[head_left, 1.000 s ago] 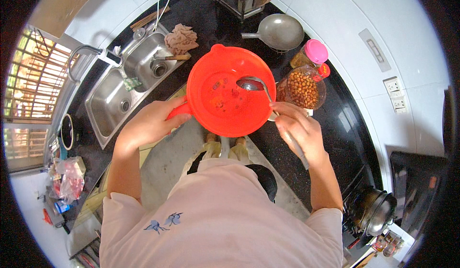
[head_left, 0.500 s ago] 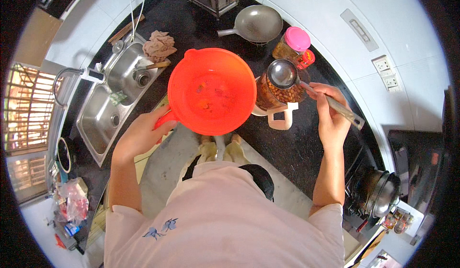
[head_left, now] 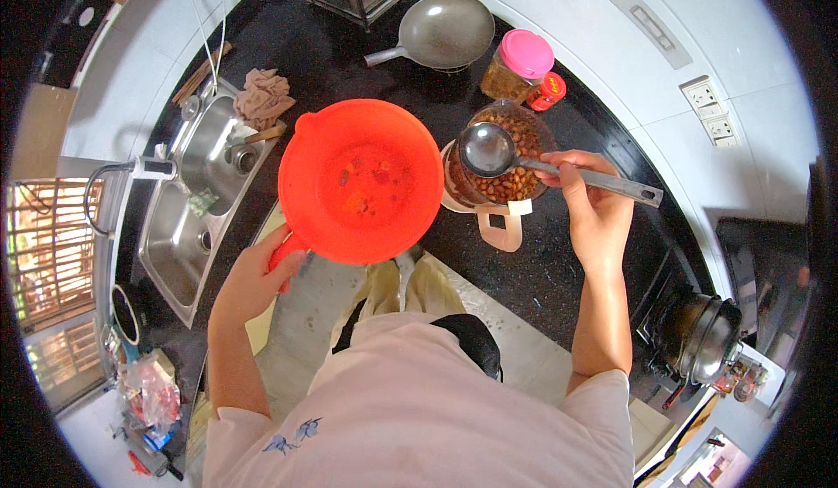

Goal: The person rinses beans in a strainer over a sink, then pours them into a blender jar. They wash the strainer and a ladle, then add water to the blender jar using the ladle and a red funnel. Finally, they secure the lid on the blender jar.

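Observation:
My left hand (head_left: 251, 285) is closed round the handle of a red plastic bowl (head_left: 304, 169) with a pouring lip. Small dark and orange bits lie on the bowl's bottom. It is held up in front of me, left of a clear pitcher with a cream handle (head_left: 499, 228). Brown beans or nuts (head_left: 528, 139) fill much of that pitcher. In my right hand (head_left: 598, 217) is a metal ladle (head_left: 487, 149), gripped by its handle. The ladle's head is over the pitcher's left side and looks empty; whether it touches the contents I cannot tell.
Behind the pitcher stand a pink-lidded jar (head_left: 526, 54) and a small red-topped jar (head_left: 547, 92). A wok (head_left: 447, 32) sits farther back. On the left are a double sink (head_left: 168, 242) and a crumpled cloth (head_left: 264, 97). A pot (head_left: 709, 335) stands at the right.
The whole view has shifted slightly. The bowl has come a little nearer to me. My right hand has brought the ladle's head nearer and slightly left, and its handle lies more level.

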Action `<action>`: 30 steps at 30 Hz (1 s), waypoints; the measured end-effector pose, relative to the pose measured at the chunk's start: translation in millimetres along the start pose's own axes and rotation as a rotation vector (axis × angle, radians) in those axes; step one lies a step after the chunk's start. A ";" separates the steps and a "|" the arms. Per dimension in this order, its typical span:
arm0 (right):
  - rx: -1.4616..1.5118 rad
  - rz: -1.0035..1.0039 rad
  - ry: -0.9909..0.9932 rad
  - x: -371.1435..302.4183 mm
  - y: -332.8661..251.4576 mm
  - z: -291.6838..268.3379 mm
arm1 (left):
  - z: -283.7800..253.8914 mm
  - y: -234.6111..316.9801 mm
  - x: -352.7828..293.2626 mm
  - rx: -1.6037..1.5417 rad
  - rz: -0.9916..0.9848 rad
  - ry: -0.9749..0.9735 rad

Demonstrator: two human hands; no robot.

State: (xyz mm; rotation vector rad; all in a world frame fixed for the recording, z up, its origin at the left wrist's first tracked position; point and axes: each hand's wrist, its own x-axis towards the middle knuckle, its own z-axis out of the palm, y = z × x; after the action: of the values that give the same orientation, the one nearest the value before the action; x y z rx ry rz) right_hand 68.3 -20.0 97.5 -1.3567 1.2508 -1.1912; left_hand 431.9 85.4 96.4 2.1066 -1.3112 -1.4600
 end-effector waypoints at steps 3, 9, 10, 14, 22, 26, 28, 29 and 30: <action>-0.004 0.013 0.007 1.3 2.9 -1.4 | 2.8 -1.6 4.4 -0.023 0.001 -0.027; 0.026 0.024 0.013 2.1 8.5 -3.4 | 7.2 -13.4 11.2 -0.081 -0.011 -0.036; 0.027 0.023 0.012 2.1 9.7 -4.3 | 7.2 -13.3 11.6 -0.075 -0.008 -0.038; 0.047 0.034 0.010 2.0 10.9 -4.6 | 6.5 -12.3 12.4 -0.068 -0.002 -0.050; 0.047 0.010 0.003 3.5 14.1 -6.1 | 7.6 -8.1 12.3 -0.048 -0.005 -0.025; 0.025 0.028 -0.011 4.0 13.4 -8.0 | 8.3 -4.9 10.9 -0.046 -0.005 -0.019; 0.026 0.029 -0.011 3.9 13.9 -8.6 | 8.3 -4.1 10.7 -0.044 -0.008 -0.017; 0.027 0.030 -0.011 3.9 14.4 -8.7 | 8.2 -4.4 10.5 -0.042 -0.009 -0.015; 0.025 0.029 -0.009 4.0 14.0 -8.4 | 8.2 -4.5 10.4 -0.040 -0.009 -0.013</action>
State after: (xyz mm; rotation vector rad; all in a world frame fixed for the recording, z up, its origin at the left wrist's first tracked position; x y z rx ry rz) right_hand 58.4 -25.1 85.0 -1.3201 1.2414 -1.1761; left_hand 428.3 81.9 83.3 2.0837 -1.2682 -1.4928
